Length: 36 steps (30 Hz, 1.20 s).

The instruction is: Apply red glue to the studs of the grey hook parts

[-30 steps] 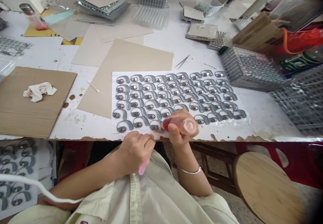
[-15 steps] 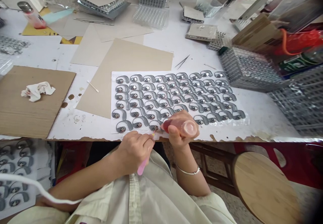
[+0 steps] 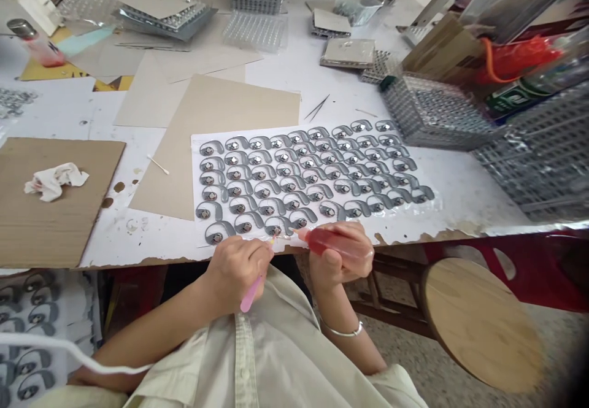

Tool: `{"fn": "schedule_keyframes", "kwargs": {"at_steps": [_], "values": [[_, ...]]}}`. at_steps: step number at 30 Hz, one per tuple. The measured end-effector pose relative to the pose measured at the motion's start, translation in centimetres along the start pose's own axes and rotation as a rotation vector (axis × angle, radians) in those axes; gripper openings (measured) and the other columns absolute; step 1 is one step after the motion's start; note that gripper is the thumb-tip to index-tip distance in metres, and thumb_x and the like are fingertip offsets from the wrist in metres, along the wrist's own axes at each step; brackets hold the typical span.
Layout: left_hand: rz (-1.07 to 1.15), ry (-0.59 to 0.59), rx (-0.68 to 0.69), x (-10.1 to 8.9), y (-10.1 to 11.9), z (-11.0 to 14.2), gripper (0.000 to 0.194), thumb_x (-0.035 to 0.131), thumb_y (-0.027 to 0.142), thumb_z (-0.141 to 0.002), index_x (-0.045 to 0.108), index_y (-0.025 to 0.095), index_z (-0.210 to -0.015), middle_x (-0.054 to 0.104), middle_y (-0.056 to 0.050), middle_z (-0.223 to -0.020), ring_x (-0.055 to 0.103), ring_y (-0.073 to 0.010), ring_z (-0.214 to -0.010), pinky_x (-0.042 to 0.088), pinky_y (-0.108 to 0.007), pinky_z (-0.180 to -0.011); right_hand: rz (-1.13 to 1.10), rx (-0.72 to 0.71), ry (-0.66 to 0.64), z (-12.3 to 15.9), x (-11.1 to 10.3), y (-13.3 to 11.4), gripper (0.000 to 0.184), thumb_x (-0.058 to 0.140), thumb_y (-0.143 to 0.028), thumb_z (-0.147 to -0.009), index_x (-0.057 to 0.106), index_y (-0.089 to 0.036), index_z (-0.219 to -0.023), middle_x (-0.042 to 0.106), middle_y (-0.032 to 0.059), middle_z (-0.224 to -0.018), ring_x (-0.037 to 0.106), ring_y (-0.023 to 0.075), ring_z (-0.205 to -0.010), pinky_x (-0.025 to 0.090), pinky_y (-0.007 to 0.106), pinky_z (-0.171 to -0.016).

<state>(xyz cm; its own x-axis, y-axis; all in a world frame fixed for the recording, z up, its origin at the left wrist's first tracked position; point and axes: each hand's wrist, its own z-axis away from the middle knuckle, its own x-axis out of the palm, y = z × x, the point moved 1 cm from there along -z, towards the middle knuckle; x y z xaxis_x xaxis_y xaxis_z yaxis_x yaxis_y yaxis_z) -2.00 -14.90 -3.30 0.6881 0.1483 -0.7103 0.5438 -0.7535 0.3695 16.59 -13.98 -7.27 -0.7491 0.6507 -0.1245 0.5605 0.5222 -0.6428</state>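
Note:
My left hand is closed around a slim pink-handled tool; a thin yellowish tip shows above the fingers, its exact kind unclear. That tip is close to a grey hook-shaped piece with a shiny round end, in the front row. In my right hand lies a soft squeeze bottle of red liquid, tilted, its narrow nozzle pointing left towards the same piece. Whether the nozzle touches it I cannot tell. Several rows of such grey pieces lie on a white sheet in front of me.
Tweezers lie behind the sheet. To the left are a cotton swab and a crumpled tissue on cardboard. Stacked trays stand at the right. A wooden stool is below the table edge.
The view has shifted slightly. My right hand has drawn back to the right with the bottle, so its nozzle now shows. The pink-handled tool stays by the front-row piece.

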Motion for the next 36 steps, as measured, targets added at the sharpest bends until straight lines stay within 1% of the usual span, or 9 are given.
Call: {"fn": "schedule_keyframes", "kwargs": {"at_steps": [3, 5, 11, 18, 24, 31, 36], "values": [[0.006, 0.012, 0.010, -0.02, 0.03, -0.10, 0.016, 0.051, -0.001, -0.078, 0.056, 0.014, -0.080, 0.068, -0.003, -0.072, 0.066, -0.0131, -0.063, 0.044, -0.025, -0.050, -0.081, -0.048, 0.094, 0.08, 0.13, 0.16, 0.028, 0.060, -0.048, -0.085, 0.056, -0.020, -0.088, 0.054, 0.0016, -0.072, 0.054, 0.0185, -0.068, 0.046, 0.034, -0.057], [0.005, 0.012, 0.013, -0.04, 0.07, -0.17, 0.015, 0.051, 0.000, -0.079, 0.056, 0.014, -0.079, 0.069, -0.003, -0.072, 0.066, -0.0131, -0.063, 0.044, -0.025, -0.051, -0.108, -0.047, 0.110, 0.00, 0.33, 0.16, 0.025, 0.062, -0.043, -0.084, 0.058, -0.019, -0.087, 0.056, 0.0022, -0.073, 0.055, 0.0185, -0.068, 0.046, 0.035, -0.057], [0.007, 0.014, 0.003, -0.10, 0.10, -0.31, 0.012, 0.054, 0.002, -0.080, 0.057, 0.013, -0.078, 0.069, -0.004, -0.073, 0.067, -0.0140, -0.064, 0.045, -0.025, -0.050, -0.119, -0.034, 0.045, -0.03, 0.40, 0.06, 0.025, 0.065, -0.041, -0.082, 0.060, -0.018, -0.090, 0.058, 0.0024, -0.074, 0.055, 0.0184, -0.068, 0.046, 0.034, -0.057], [0.007, -0.022, -0.009, 0.06, -0.07, 0.09, 0.013, 0.052, 0.002, -0.079, 0.058, 0.014, -0.078, 0.069, -0.004, -0.072, 0.066, -0.0148, -0.063, 0.045, -0.026, -0.051, -0.093, -0.052, 0.033, -0.05, 0.36, 0.05, 0.025, 0.064, -0.041, -0.083, 0.060, -0.017, -0.089, 0.058, 0.0027, -0.073, 0.056, 0.0186, -0.067, 0.047, 0.035, -0.057], [0.013, -0.035, -0.019, 0.18, -0.13, 0.53, 0.014, 0.051, 0.002, -0.077, 0.058, 0.014, -0.079, 0.069, -0.003, -0.075, 0.066, -0.0147, -0.063, 0.045, -0.027, -0.052, -0.087, -0.076, 0.029, 0.06, 0.45, 0.21, 0.024, 0.064, -0.039, -0.083, 0.059, -0.017, -0.090, 0.058, 0.0031, -0.073, 0.056, 0.0187, -0.067, 0.047, 0.035, -0.057], [-0.023, -0.013, -0.011, -0.04, 0.01, -0.06, 0.013, 0.051, 0.003, -0.080, 0.058, 0.014, -0.076, 0.068, -0.003, -0.069, 0.066, -0.0139, -0.062, 0.044, -0.025, -0.050, -0.096, -0.137, 0.018, 0.33, 0.48, 0.52, 0.027, 0.066, -0.039, -0.081, 0.057, -0.017, -0.094, 0.060, 0.0038, -0.076, 0.058, 0.0192, -0.068, 0.048, 0.035, -0.057], [-0.025, -0.009, -0.012, -0.13, 0.04, -0.17, 0.013, 0.052, 0.004, -0.081, 0.058, 0.014, -0.074, 0.067, -0.003, -0.067, 0.065, -0.0143, -0.061, 0.044, -0.025, -0.050, -0.053, -0.155, 0.025, 0.43, 0.44, 0.49, 0.026, 0.064, -0.041, -0.082, 0.056, -0.017, -0.091, 0.058, 0.0025, -0.073, 0.058, 0.0186, -0.066, 0.048, 0.034, -0.055]]}}
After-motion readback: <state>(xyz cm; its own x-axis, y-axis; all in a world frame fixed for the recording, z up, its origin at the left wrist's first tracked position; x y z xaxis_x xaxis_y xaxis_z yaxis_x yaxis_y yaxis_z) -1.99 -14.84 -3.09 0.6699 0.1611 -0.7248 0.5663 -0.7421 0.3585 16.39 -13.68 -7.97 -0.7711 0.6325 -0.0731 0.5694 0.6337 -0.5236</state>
